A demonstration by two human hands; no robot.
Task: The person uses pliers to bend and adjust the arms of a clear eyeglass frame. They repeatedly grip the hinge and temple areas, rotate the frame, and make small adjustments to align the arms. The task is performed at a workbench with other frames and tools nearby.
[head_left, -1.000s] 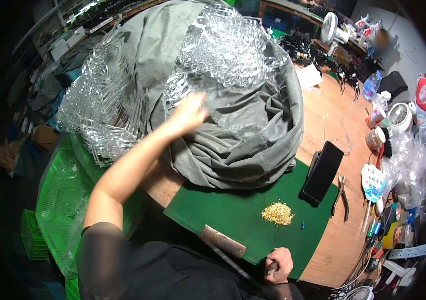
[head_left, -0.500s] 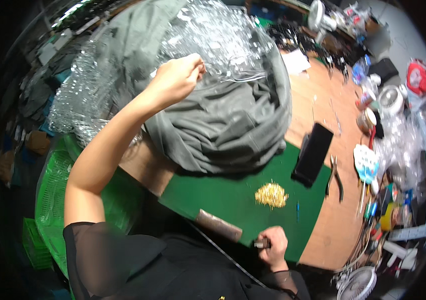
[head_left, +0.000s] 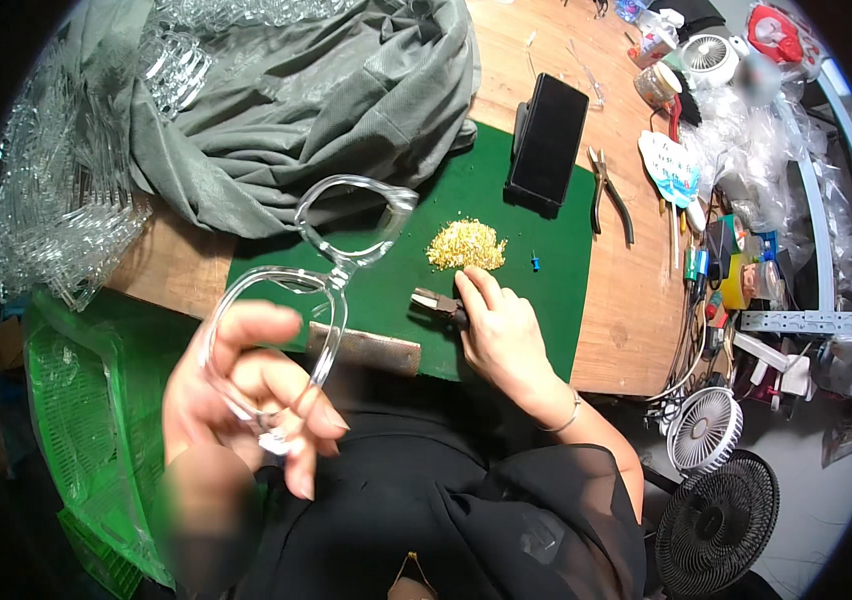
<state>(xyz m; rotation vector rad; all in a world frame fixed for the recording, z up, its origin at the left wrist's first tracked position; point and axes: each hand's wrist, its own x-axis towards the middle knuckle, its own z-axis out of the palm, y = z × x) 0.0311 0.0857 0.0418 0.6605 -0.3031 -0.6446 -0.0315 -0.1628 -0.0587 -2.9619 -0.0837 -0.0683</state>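
Note:
Raised close to me, my left hand (head_left: 201,405) grips a clear plastic eyeglass frame (head_left: 341,270) by one rim. Both rims show, joined at the bridge, with no temples visible. My right hand (head_left: 508,335) rests on the green mat (head_left: 561,330), closed around a dark-handled pair of pliers (head_left: 436,302) whose metal jaws point left. Its index and middle fingertips reach the near edge of a heap of tiny gold-coloured metal pieces (head_left: 466,245). Which kind of pieces they are is too small to tell.
A grey cloth sack (head_left: 346,130) of clear frames fills the far left, above a green plastic basket (head_left: 76,400). A phone (head_left: 549,140), other pliers (head_left: 606,195) and a small blue-headed tool (head_left: 535,262) lie rightward. A worn metal bar (head_left: 366,350) edges the mat.
My left hand has come back from the sack toward me and now holds a clear eyeglass frame. My right hand has moved forward to the gold heap. The view has shifted.

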